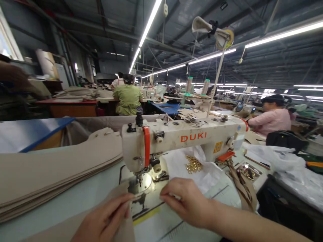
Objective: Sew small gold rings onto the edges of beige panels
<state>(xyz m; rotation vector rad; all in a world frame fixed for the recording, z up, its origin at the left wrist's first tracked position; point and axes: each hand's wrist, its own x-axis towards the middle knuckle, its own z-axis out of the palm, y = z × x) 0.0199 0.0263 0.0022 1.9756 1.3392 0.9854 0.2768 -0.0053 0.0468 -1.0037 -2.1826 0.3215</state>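
My left hand (107, 216) grips the edge of a beige fabric piece (126, 227), thumb and fingers closed on it just in front of the needle area. The fabric reaches back toward the presser foot (140, 178) of a white sewing machine (174, 136) marked DUKI. To the right, my right hand (188, 200) is held in a pinch above the metal bed plate (148, 198). Whatever lies between its fingertips is too small or hidden to make out. Behind that hand, small gold-coloured metal pieces (193, 164) lie heaped on a white plastic sheet (176, 161).
Stacked beige panels (58, 168) cover the left of the table. At the right are narrow beige strips (241, 185), a small tray (249, 171) with metal parts, and clear plastic bags (297, 174). Thread cones (189, 85) stand behind the machine. Other people work farther off.
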